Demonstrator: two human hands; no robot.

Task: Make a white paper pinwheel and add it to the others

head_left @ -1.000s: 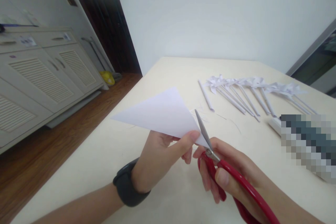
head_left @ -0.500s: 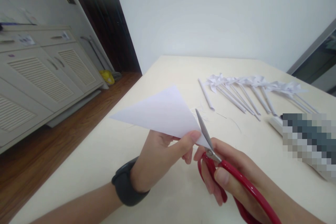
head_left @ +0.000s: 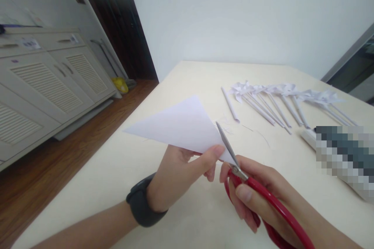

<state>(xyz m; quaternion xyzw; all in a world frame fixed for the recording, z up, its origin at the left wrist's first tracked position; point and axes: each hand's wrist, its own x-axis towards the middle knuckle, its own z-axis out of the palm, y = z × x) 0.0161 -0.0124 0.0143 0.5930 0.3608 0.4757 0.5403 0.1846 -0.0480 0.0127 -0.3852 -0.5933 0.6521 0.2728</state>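
A white paper triangle (head_left: 181, 124) is pinched along its lower edge by my left hand (head_left: 187, 175), thumb on top and fingers underneath. Red-handled scissors (head_left: 271, 198) are gripped in my right hand (head_left: 263, 190), its fingers through the loops. The upper blade lies along the paper's right edge, with the right corner close to the pivot. Most of the lower blade is hidden by the paper. Thin paper trimmings (head_left: 224, 126) lie on the table just beyond the blade tip.
Several white paper pinwheels (head_left: 271, 93) on rolled sticks lie in a row at the right of the cream table (head_left: 163, 89). A loose paper tube (head_left: 230, 105) is left of them. A blurred-out object (head_left: 344, 159) lies at the right edge.
The lower red handle has swung towards the upper one, so the scissors have closed a little. The paper and my left hand have hardly moved.
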